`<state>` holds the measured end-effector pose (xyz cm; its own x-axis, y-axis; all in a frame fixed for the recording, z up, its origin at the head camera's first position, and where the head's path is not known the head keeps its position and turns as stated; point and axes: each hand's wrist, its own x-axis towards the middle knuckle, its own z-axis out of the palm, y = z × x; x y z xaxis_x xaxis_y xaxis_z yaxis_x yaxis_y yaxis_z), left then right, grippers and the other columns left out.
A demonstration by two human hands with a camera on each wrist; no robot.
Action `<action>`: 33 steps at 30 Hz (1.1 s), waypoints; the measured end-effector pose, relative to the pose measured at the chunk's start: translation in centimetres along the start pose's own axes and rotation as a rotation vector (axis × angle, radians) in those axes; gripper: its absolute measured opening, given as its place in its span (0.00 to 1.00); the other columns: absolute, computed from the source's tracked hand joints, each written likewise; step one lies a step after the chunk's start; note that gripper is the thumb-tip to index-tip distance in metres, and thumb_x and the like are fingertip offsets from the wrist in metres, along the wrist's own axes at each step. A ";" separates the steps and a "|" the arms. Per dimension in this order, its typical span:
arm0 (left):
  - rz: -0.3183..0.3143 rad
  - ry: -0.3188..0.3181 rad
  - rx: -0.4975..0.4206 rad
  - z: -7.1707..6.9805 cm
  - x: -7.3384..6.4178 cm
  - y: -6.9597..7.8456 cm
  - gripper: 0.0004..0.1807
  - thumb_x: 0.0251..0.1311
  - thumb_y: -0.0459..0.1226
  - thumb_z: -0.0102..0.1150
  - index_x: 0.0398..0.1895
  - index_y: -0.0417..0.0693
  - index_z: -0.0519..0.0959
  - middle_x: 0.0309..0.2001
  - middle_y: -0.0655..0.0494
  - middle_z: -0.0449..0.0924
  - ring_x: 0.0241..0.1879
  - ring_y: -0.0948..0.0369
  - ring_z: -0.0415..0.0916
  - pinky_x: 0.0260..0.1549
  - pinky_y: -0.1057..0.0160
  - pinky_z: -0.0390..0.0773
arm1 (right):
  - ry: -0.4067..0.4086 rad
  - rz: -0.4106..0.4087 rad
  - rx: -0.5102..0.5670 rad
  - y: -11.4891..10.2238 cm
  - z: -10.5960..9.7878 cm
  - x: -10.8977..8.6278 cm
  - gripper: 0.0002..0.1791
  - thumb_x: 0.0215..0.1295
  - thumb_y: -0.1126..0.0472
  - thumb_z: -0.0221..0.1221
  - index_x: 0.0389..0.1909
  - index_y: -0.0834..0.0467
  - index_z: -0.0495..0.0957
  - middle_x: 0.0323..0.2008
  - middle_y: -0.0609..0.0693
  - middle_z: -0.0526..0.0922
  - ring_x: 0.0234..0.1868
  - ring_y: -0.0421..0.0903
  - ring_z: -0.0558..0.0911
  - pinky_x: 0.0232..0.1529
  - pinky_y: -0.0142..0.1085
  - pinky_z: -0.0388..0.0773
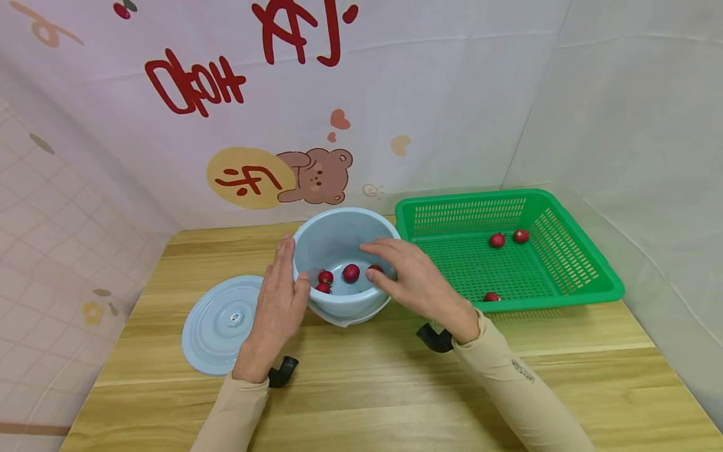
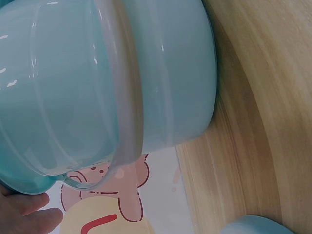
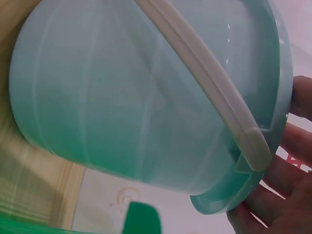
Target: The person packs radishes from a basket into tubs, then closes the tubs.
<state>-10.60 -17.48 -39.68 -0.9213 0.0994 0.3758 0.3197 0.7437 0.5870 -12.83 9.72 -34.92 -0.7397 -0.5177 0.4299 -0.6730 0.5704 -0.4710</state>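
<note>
A light blue plastic bucket (image 1: 333, 235) stands upright at the back of the table, with several small round red radish-like pieces (image 1: 351, 273) inside. Its pale carrying handle (image 3: 209, 78) hangs down against the outer wall. My left hand (image 1: 279, 301) lies along the left rim, fingers straight and thumb near the edge. In the left wrist view, fingertips of that hand (image 2: 29, 214) show beside the rim. Over the right rim is my right hand (image 1: 415, 276), fingers spread and extended; the right wrist view shows its fingers (image 3: 280, 175) right at the rim.
A green slotted basket (image 1: 587, 298) stands right of the bucket, with red pieces (image 1: 497, 240) in it. The round blue lid (image 1: 209, 326) lies flat at left, partly behind my left hand. A printed white curtain (image 1: 452, 94) hangs behind the wooden table (image 1: 361, 389).
</note>
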 end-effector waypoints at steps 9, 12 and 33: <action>-0.001 -0.003 0.005 -0.1 0.0 0.0 0.37 0.76 0.44 0.41 0.83 0.41 0.49 0.83 0.48 0.47 0.82 0.49 0.43 0.73 0.32 0.50 | 0.082 -0.005 0.137 0.4 -1.6 -2.0 0.21 0.71 0.58 0.66 0.63 0.54 0.82 0.63 0.48 0.81 0.67 0.48 0.78 0.63 0.49 0.77; 0.002 -0.003 0.005 -0.2 0.0 0.0 0.37 0.77 0.43 0.41 0.83 0.41 0.49 0.83 0.48 0.47 0.82 0.50 0.44 0.73 0.32 0.50 | 0.103 -0.019 0.167 0.8 -2.6 -2.9 0.19 0.70 0.60 0.66 0.61 0.54 0.83 0.61 0.46 0.83 0.64 0.46 0.80 0.61 0.45 0.79; 0.006 0.001 0.001 -0.1 0.1 0.1 0.37 0.76 0.44 0.42 0.83 0.41 0.50 0.83 0.49 0.48 0.82 0.49 0.44 0.73 0.32 0.51 | 0.143 0.028 0.100 4.4 -8.7 -8.2 0.24 0.62 0.70 0.69 0.58 0.49 0.85 0.57 0.44 0.85 0.60 0.35 0.80 0.59 0.23 0.71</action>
<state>-10.63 -17.48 -39.56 -0.9193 0.1030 0.3798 0.3246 0.7439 0.5842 -9.72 21.99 -33.81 -0.7555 -0.4020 0.5174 -0.6538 0.5131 -0.5561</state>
